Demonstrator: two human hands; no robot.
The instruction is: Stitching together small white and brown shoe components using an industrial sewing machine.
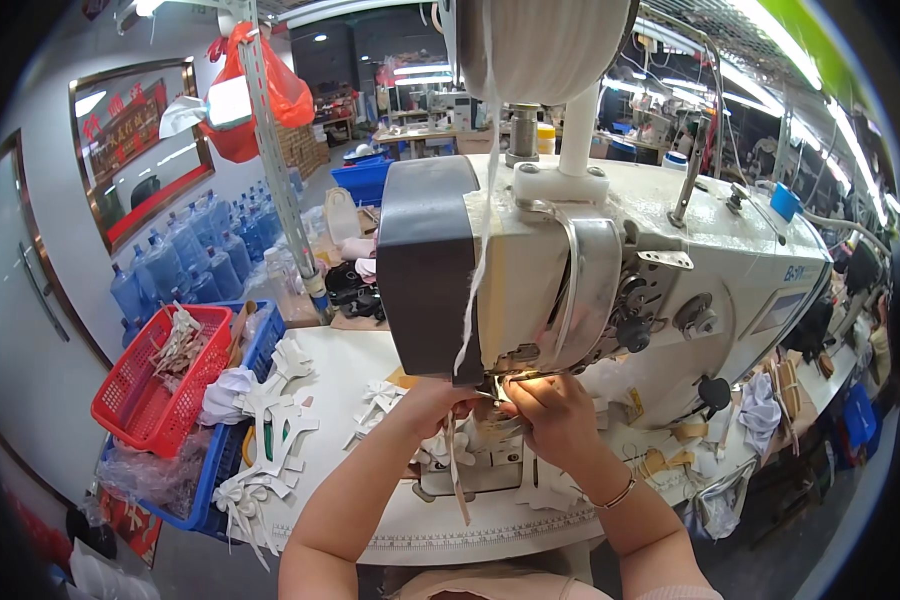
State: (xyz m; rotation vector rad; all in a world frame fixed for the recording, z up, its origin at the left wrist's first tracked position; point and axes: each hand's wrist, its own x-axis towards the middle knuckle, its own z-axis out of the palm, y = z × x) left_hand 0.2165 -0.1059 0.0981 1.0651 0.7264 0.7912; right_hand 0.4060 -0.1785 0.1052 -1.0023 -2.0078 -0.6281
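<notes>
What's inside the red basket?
A heap of pale, strip-like pieces lies toward the far end of the red basket. Anything under the heap is covered, so I can't see that.

The wall (52, 115) is white, with a big frame (142, 150); a door (20, 320) is at the left; long lights (778, 48) shine above; tables (410, 134) stand far back; the floor (200, 555) is grey.

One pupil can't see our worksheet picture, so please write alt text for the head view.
A person's left hand and right hand are close together at a white sewing machine, a pale strip hanging below the left. White pieces lie on the table near a red basket on a blue crate.
</notes>
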